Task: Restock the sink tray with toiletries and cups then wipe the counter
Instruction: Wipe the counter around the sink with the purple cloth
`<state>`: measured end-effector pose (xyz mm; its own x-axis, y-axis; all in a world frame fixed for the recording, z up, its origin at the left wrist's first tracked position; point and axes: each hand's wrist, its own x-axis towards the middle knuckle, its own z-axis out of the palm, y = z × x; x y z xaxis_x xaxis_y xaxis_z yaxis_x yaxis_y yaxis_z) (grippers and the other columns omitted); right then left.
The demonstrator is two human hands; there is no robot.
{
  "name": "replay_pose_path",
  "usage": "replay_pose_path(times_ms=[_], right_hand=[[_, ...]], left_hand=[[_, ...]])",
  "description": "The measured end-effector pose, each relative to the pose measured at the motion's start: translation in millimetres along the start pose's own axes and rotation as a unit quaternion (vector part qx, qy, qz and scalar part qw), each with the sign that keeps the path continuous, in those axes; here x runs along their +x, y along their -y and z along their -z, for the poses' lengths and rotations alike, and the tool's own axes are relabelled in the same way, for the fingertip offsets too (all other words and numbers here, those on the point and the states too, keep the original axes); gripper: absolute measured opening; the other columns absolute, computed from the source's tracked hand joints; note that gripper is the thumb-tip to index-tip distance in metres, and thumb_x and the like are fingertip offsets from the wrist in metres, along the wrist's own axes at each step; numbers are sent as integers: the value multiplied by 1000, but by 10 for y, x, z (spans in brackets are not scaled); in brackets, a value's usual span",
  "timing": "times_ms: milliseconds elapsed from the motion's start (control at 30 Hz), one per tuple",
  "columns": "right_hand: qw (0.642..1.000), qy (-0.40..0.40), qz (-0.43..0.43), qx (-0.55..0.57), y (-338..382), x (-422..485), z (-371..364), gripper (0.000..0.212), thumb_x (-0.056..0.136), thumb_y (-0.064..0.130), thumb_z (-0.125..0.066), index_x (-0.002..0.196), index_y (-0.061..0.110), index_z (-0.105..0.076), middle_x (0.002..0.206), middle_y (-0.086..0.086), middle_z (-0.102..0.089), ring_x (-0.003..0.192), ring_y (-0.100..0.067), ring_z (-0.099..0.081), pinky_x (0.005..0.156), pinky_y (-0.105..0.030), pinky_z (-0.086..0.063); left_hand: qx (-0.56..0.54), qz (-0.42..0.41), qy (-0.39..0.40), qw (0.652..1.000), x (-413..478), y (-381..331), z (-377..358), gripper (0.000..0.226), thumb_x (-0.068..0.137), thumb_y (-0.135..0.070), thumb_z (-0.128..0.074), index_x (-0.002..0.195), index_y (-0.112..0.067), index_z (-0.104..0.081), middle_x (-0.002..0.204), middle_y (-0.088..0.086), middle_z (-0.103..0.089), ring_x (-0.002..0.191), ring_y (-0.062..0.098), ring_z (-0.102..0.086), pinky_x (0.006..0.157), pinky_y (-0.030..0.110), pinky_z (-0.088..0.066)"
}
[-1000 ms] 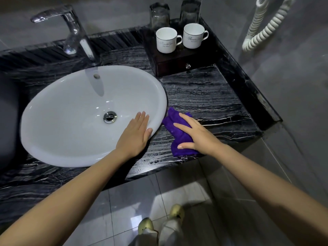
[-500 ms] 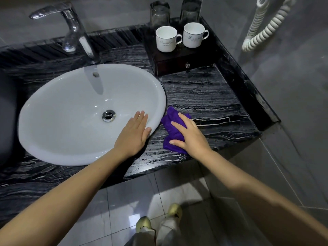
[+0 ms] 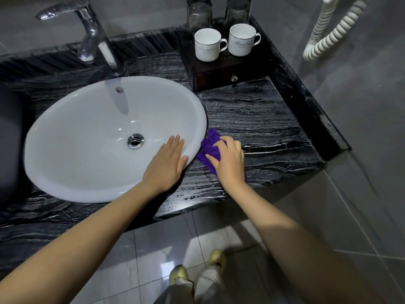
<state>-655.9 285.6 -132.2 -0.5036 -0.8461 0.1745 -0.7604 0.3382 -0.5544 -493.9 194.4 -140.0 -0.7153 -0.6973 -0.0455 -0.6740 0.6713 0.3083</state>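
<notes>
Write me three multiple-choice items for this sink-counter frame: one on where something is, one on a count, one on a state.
1. Where is the purple cloth?
A. In the basin
B. On the counter, right of the basin rim
C. On the tray

2. How many white mugs stand on the dark tray?
A. One
B. Two
C. Four

3. What is the left hand doing?
A. Resting flat and empty on the basin rim
B. Gripping the faucet
C. Lifting a mug

Answers:
1 B: the right hand presses the cloth onto the black marble counter just beside the white basin.
2 B: one mug and a second mug stand side by side, with two glass tumblers behind them.
3 A: its fingers lie spread on the rim, holding nothing.
</notes>
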Motion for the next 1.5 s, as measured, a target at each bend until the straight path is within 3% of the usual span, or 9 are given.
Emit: replay_pose_path(times_ms=[300,367,500,633,800,967,1100,1233,1500], right_hand=[[989,-7,-79,124,-162,291,602,33,76,25,-74,103,7,-68,109,-17,-58,106,-32,-51,93,-28,-36],[994,-36,-75,75,-301,359,826,32,76,24,-74,103,8,-67,113,-16,-56,109,-32,-49,93,-23,-31],[990,-65,-15,-124,-561,351,1045,32,78,12,-68,108,6,-61,128,-16,-50,117,-35,-42,100,-42,-34],[973,12,44,-227,-683,145,937,43,76,-1,-62,118,2,-54,139,-19,-42,125,-37,-39,104,-43,-30],[986,114,95,-80,-650,-27,836,54,91,25,-55,139,8,-38,147,-12,-38,134,-29,-33,112,-44,-30],[971,116,131,-161,-809,178,971,49,89,31,-54,134,15,-46,148,-6,-39,134,-29,-34,112,-47,-28],[976,177,104,-66,-813,169,751,54,91,25,-47,143,15,-35,159,-6,-15,147,-23,-13,120,-42,-15],[988,145,54,-27,-780,91,615,54,94,32,-46,144,15,-33,157,-6,-19,145,-24,-18,118,-44,-21],[977,173,120,25,-114,24,155,51,95,25,-45,143,11,-35,155,-9,-25,143,-25,-21,120,-40,-16]], left_hand=[[2,2,4,1000,-2,2,13,54,99,-34,-24,146,-8,-16,158,8,-11,146,19,-3,118,29,0],[3,1,2,1000,-2,9,10,54,99,-34,-24,146,-8,-16,157,8,-12,146,19,-3,118,29,0],[8,4,4,1000,-1,19,3,55,99,-35,-23,146,-9,-16,158,7,-12,146,18,-3,118,29,0],[9,5,7,1000,10,14,-2,55,99,-36,-22,146,-9,-16,158,7,-12,146,17,-3,118,28,0],[8,4,5,1000,0,25,-4,55,98,-37,-22,146,-10,-17,157,7,-13,146,17,-3,118,28,0],[6,4,2,1000,-4,13,2,56,98,-38,-21,146,-10,-17,157,6,-14,146,16,-3,118,28,-1],[8,6,2,1000,-5,9,5,56,98,-38,-21,146,-10,-17,157,6,-13,146,16,-3,117,27,0],[4,5,2,1000,-8,1,1,55,98,-37,-23,146,-10,-18,157,6,-15,146,16,-4,118,29,-2],[3,5,1,1000,-8,-28,22,54,99,-34,-26,145,-7,-21,156,8,-17,146,18,-7,119,33,-7]])
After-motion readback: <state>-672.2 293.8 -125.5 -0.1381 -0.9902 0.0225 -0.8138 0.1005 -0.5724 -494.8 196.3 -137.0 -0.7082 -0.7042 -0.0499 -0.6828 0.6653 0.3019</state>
